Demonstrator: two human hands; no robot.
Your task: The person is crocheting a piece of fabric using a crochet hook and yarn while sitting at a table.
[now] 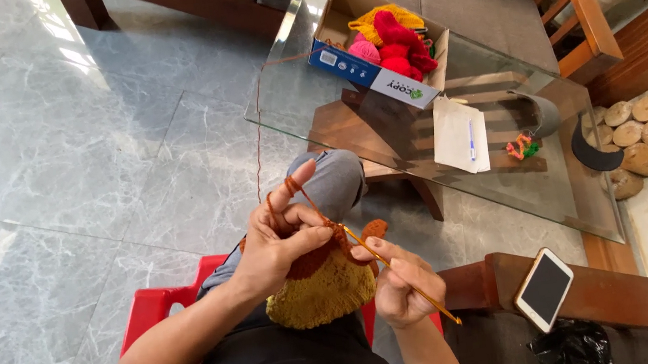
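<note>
My left hand point(279, 234) pinches the top edge of a crocheted piece point(321, 286), mustard yellow below and rust orange above, resting on my lap. A rust-orange yarn strand point(258, 145) is looped over my raised left index finger and runs up to the cardboard box. My right hand point(402, 283) grips a thin golden crochet hook point(404, 276), its tip in the work next to my left thumb.
A glass table point(291, 72) stands ahead, bearing an open cardboard box point(371, 76) of red, pink and yellow yarn, white paper with a pen point(459, 136) and small colourful scraps. A phone point(543, 289) lies on a wooden armrest at right. I sit on a red plastic stool point(155, 305).
</note>
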